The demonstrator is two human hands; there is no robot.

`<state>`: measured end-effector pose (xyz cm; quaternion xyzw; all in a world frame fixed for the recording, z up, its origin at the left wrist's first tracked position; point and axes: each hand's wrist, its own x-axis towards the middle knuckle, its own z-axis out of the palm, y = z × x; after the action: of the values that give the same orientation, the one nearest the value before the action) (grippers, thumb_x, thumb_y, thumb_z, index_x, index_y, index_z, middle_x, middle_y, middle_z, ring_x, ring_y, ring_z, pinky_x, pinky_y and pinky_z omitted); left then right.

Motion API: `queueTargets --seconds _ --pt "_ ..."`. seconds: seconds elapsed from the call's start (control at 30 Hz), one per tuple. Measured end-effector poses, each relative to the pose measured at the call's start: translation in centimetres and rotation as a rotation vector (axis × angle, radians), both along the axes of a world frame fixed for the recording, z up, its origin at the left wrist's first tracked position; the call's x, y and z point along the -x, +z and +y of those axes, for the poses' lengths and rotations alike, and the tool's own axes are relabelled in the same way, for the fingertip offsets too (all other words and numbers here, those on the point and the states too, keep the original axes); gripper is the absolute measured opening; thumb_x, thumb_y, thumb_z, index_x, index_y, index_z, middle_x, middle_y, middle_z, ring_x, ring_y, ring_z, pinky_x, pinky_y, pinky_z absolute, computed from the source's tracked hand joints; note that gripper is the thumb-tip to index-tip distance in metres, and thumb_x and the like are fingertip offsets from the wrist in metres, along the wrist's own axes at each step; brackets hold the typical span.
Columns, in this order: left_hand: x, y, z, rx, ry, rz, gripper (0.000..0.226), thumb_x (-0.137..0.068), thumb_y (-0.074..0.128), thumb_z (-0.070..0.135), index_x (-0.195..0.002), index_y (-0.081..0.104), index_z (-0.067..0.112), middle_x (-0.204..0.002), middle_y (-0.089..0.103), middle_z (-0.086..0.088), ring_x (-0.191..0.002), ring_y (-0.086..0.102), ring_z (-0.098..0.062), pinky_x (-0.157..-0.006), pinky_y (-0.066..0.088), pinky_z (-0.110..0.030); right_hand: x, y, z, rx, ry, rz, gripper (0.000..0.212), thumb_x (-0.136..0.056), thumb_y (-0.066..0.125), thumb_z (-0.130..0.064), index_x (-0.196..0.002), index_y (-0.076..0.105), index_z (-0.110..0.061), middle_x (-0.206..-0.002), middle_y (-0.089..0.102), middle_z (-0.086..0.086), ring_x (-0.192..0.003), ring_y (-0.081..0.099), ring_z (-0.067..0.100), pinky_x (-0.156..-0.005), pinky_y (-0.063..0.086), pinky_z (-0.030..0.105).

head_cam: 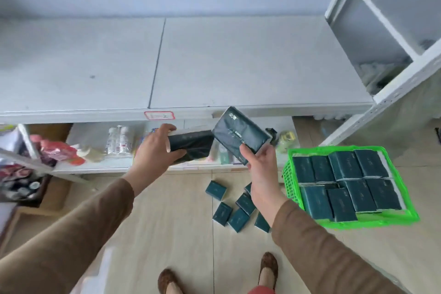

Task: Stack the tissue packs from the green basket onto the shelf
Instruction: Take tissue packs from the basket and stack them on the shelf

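Observation:
My left hand [155, 150] grips a dark green tissue pack [193, 147] by its left end, level with the front of the lower shelf. My right hand [261, 167] holds a second dark tissue pack [239, 135] by its lower end, tilted up toward the white shelf top [238, 62]. To the right, on the floor, stands the green basket [290, 181], filled with several dark tissue packs [346, 186] laid in rows. The shelf top is bare.
Several small dark green packs [223, 213] lie on the tiled floor between my arms. The lower shelf [95, 164] holds bottles and mixed goods. A white rack [386, 31] stands at the right, a box of items [19, 186] at the left. My feet show below.

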<state>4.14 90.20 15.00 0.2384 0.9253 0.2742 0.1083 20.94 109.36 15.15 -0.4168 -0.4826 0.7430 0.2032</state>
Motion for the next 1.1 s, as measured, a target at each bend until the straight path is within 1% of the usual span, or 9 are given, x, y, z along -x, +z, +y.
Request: queueTargets --seconds 0.1,0.17,0.27,0.37,0.47,0.63,0.9,1.03,1.1 --pt "4.6 3.6 -8.9 -0.051 0.062 0.051 0.054 -0.076 0.08 0.034 -0.123 0.054 0.024 -0.105 0.061 0.002 -0.094 0.056 -0.023 -0.075 0.042 -0.035 5.8 3.0 -6.9 -0.098 0.11 0.036 0.034 -0.086 0.074 -0.014 -0.103 0.045 -0.014 -0.102 0.06 0.006 -0.087 0.059 0.013 -0.072 0.047 0.024" --pt "7.6 5.6 -13.9 -0.08 0.096 0.078 0.051 -0.076 0.08 0.033 -0.12 0.056 0.023 -0.106 0.061 0.003 -0.092 0.057 -0.021 -0.074 0.043 -0.034 9.6 4.4 -10.8 -0.152 0.154 0.049 0.037 -0.084 0.076 -0.015 -0.102 0.045 -0.009 -0.101 0.059 0.008 -0.086 0.061 0.012 -0.074 0.049 0.028" --pt "12.3 7.7 -19.5 -0.091 0.149 0.133 0.048 -0.076 0.081 0.031 -0.116 0.056 0.022 -0.106 0.059 0.003 -0.09 0.057 -0.018 -0.073 0.042 -0.032 15.1 5.9 -15.1 -0.214 0.183 0.085 0.034 -0.085 0.074 -0.009 -0.097 0.043 -0.01 -0.088 0.053 0.004 -0.066 0.057 0.0 -0.057 0.047 0.017" --pt "17.3 8.5 -23.2 -0.089 0.186 0.16 0.048 -0.077 0.081 0.03 -0.117 0.055 0.02 -0.107 0.055 0.002 -0.09 0.055 -0.017 -0.075 0.044 -0.031 20.3 6.1 -17.7 -0.304 0.237 0.08 0.036 -0.084 0.077 -0.013 -0.097 0.044 -0.008 -0.089 0.052 0.002 -0.074 0.054 0.01 -0.055 0.045 0.016" --pt "22.7 8.6 -25.4 -0.071 0.197 0.187 0.048 -0.077 0.08 0.03 -0.116 0.055 0.02 -0.108 0.053 0.001 -0.09 0.054 -0.017 -0.077 0.043 -0.03 25.4 5.6 -19.0 -0.387 0.29 0.069 0.041 -0.083 0.078 -0.017 -0.104 0.046 -0.004 -0.09 0.052 0.001 -0.078 0.053 0.011 -0.064 0.045 0.022" --pt "33.4 8.4 -27.1 -0.032 0.207 0.211 0.046 -0.078 0.08 0.029 -0.115 0.055 0.02 -0.109 0.052 0.001 -0.091 0.054 -0.02 -0.077 0.045 -0.033 35.4 4.7 -19.1 -0.504 0.333 0.064 0.043 -0.08 0.08 -0.016 -0.106 0.049 -0.004 -0.098 0.065 -0.001 -0.081 0.062 0.004 -0.065 0.049 0.014" --pt "50.8 8.4 -29.8 0.004 0.285 0.194 0.048 -0.077 0.081 0.028 -0.117 0.056 0.018 -0.109 0.051 0.0 -0.097 0.053 -0.024 -0.081 0.044 -0.036 54.4 3.7 -19.7 -0.638 0.433 -0.014 0.046 -0.075 0.083 -0.029 -0.1 0.05 -0.009 -0.099 0.067 -0.002 -0.091 0.064 0.016 -0.074 0.052 0.033" --pt "57.9 8.3 -30.9 0.03 0.274 0.207 0.051 -0.079 0.08 0.029 -0.122 0.055 0.016 -0.115 0.054 -0.004 -0.095 0.052 -0.021 -0.08 0.04 -0.031 61.9 3.6 -21.5 -0.689 0.458 -0.017 0.043 -0.077 0.082 -0.026 -0.099 0.05 -0.009 -0.091 0.061 -0.007 -0.082 0.059 0.017 -0.071 0.049 0.032" --pt "62.1 8.0 -31.6 0.046 0.259 0.209 0.054 -0.079 0.079 0.03 -0.125 0.054 0.015 -0.121 0.055 -0.006 -0.102 0.055 -0.025 -0.084 0.041 -0.032 65.6 3.5 -22.6 -0.706 0.472 -0.033 0.042 -0.078 0.081 -0.025 -0.098 0.048 -0.008 -0.092 0.062 -0.001 -0.077 0.058 0.019 -0.072 0.05 0.036"
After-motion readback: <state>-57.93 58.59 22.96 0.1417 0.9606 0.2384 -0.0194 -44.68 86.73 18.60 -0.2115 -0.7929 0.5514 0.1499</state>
